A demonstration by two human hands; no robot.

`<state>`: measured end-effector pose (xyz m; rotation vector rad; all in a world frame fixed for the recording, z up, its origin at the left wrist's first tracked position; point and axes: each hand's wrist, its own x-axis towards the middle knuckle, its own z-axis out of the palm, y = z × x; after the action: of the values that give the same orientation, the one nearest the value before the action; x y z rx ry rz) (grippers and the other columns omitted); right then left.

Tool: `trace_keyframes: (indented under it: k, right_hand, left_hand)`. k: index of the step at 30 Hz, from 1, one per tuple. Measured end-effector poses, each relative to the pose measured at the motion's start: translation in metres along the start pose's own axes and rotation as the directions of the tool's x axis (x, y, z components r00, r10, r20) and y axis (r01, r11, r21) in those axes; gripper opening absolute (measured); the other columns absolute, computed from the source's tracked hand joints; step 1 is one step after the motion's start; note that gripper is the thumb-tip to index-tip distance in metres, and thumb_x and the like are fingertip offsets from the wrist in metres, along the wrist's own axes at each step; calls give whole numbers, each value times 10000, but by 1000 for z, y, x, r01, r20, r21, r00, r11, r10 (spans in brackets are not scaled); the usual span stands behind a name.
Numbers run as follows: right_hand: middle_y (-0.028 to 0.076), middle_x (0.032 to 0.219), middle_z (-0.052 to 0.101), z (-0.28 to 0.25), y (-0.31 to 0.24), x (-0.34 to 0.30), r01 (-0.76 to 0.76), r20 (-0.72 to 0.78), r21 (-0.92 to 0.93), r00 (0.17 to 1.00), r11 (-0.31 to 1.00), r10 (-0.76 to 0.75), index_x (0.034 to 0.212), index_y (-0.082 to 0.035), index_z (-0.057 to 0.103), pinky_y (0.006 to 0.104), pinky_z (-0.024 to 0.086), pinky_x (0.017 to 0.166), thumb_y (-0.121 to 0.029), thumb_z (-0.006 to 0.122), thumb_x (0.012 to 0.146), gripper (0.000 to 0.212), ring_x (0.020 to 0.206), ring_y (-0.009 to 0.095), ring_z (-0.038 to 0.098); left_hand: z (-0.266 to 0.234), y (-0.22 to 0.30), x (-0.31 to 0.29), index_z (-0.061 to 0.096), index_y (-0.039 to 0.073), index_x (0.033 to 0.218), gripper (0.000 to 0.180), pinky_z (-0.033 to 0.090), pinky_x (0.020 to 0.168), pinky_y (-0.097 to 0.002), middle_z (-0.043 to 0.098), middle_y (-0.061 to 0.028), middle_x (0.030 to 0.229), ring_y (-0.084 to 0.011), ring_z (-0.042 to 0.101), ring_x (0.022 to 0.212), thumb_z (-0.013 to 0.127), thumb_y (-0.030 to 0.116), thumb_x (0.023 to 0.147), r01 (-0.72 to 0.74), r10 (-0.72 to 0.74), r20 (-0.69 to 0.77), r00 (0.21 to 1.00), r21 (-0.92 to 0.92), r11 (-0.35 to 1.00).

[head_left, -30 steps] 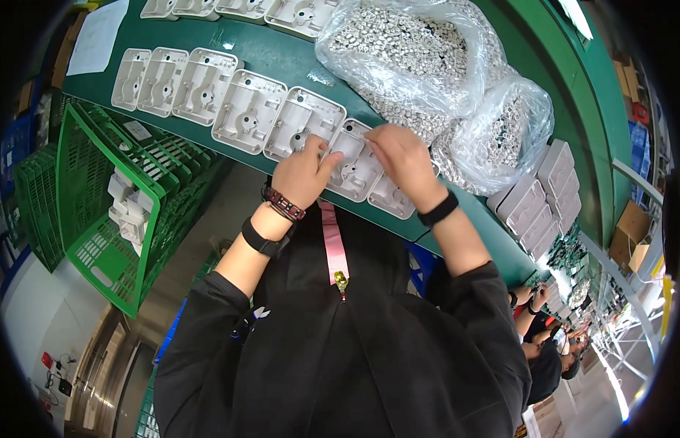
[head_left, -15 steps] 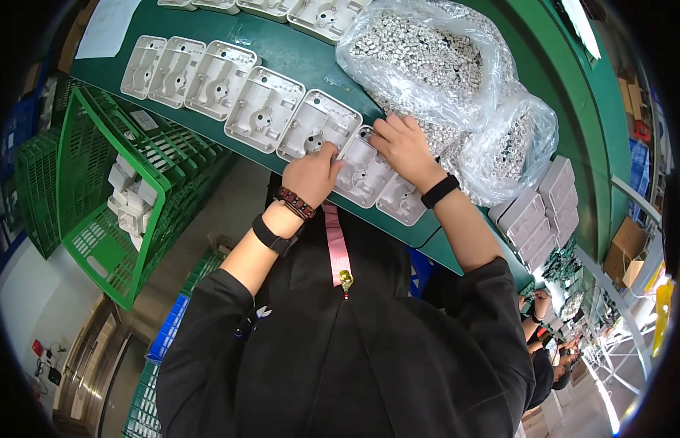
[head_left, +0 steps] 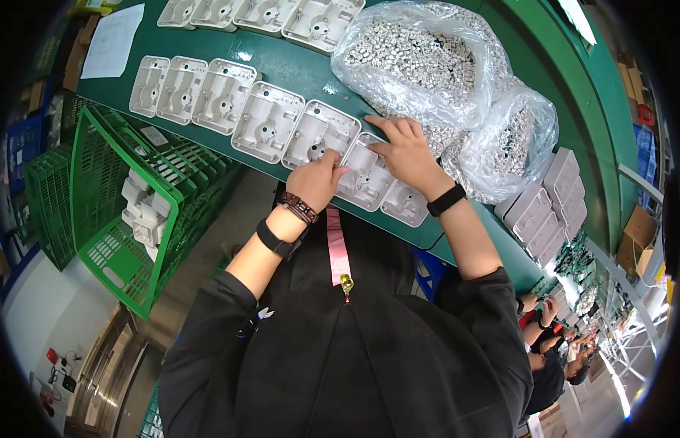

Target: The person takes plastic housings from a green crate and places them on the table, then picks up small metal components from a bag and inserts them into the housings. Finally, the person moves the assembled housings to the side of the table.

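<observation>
A row of pale grey box-shaped housings with moulded round seats lies along the near edge of the green bench. My left hand (head_left: 313, 182), fingers curled, rests at the near rim of one larger housing (head_left: 330, 120); what its fingertips hold, if anything, is hidden. My right hand (head_left: 411, 155) is over the neighbouring housing (head_left: 364, 177), index finger stretched out past its far end and thumb apart. Nothing shows between those fingers. At the right end of the row sits a smaller-looking housing (head_left: 405, 205), below my right hand.
Clear plastic bags (head_left: 493, 55) full of small silvery metal parts lie beyond my right hand. Stacked grey housings (head_left: 533, 223) stand at the right. More housings (head_left: 322, 25) line the far side. A green crate (head_left: 167, 252) with white parts is at the left; co-workers sit lower right.
My right index finger has spread outward from the housing, where the fingers were bunched before. My left hand stays at the same housing. The whole view has shifted slightly.
</observation>
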<state>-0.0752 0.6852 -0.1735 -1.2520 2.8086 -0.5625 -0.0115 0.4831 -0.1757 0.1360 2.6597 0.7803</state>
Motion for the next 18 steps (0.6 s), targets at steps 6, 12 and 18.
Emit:
trace_keyframes:
  k: [6, 12, 18]
  right_hand:
    - [89, 993, 472, -2, -54, -2, -323, -127, 673, 836, 665, 534, 832, -107, 616, 351, 365, 797, -34, 605, 643, 203, 901, 260, 460]
    - [90, 970, 486, -7, -113, 26, -406, -137, 538, 823, 739, 551, 867, -87, 580, 348, 368, 791, -87, 657, 663, 219, 911, 268, 453]
    - [56, 878, 497, -1, -99, 33, -377, -130, 531, 848, 759, 513, 804, -84, 555, 350, 361, 730, -123, 657, 676, 168, 836, 239, 462]
  left_hand:
    - [-26, -4, 5, 498, 102, 954, 349, 386, 394, -305, 551, -63, 549, -193, 530, 447, 415, 433, 884, 93, -29, 159, 987, -414, 905]
    - [-53, 10, 16, 480, 81, 1009, 659, 229, 337, -167, 514, 5, 646, -46, 342, 413, 178, 642, 841, 536, -95, 546, 833, -752, 384]
    - [-67, 0, 28, 461, 71, 1038, 727, 208, 337, -158, 462, 22, 671, -32, 274, 424, 140, 684, 814, 656, 50, 687, 725, -711, 252]
